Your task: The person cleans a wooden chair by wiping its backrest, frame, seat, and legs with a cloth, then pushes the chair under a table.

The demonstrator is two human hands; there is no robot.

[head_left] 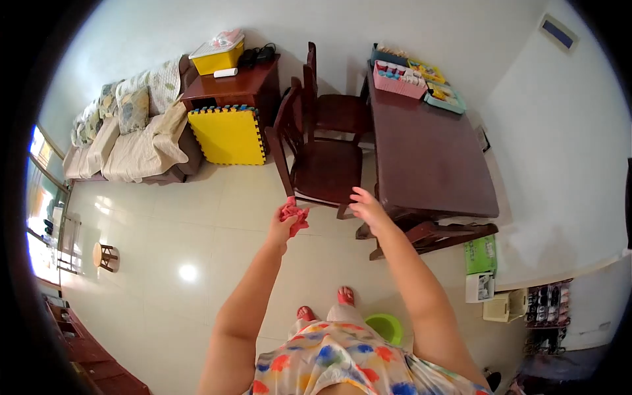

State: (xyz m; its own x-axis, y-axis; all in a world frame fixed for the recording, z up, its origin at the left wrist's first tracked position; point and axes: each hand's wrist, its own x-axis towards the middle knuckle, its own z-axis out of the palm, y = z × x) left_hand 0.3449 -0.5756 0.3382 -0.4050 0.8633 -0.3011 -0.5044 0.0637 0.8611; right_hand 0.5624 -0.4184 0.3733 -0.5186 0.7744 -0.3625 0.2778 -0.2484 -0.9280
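Observation:
My left hand (283, 224) is closed around a crumpled red cloth (297, 217), which bunches out past the fingers. To its right, my right hand (367, 209) is held out with its fingers apart and nothing in it. Just beyond both hands stands a dark wooden chair (326, 172) with a slatted back. The near corner of a dark wooden table (431, 155) lies right of my right hand. Whether that hand touches the chair or table I cannot tell.
A green basin (385, 327) sits on the floor by my feet. Another chair (339, 113) stands behind the first. Baskets (399, 80) of small items line the table's far end. At left are a sofa (141, 141), yellow foam mats (227, 136) and a small stool (104, 256).

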